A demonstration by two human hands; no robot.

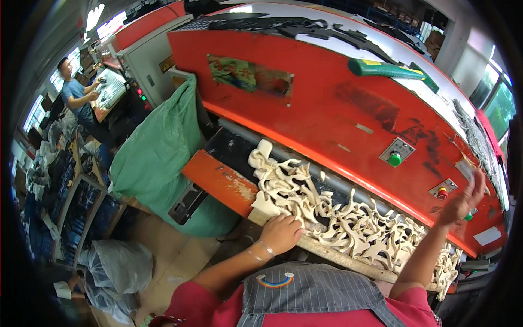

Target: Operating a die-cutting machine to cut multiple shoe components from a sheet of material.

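My left hand (281, 233) rests at the near edge of the cutting bed, back up and fingers curled together. Its fingertips touch the pile of cream foam-like offcuts (354, 231), and what lies under them is hidden. Raised at the right, my right hand (463, 199) has its fingers stretched out with nothing in them. It is close to the red machine's front panel (327, 114), beside a red push button (442, 193) and partly in front of a green one (469, 216). The curled, irregular offcuts cover much of the black bed.
A green-handled tool (389, 70) and dark cut-out pieces (348, 35) lie on the white machine top. Another green button (395, 158) sits mid-panel. A big green sack (158, 152) stands left of the orange bed end (220, 182). Farther left, a person (79, 98) stands at another table.
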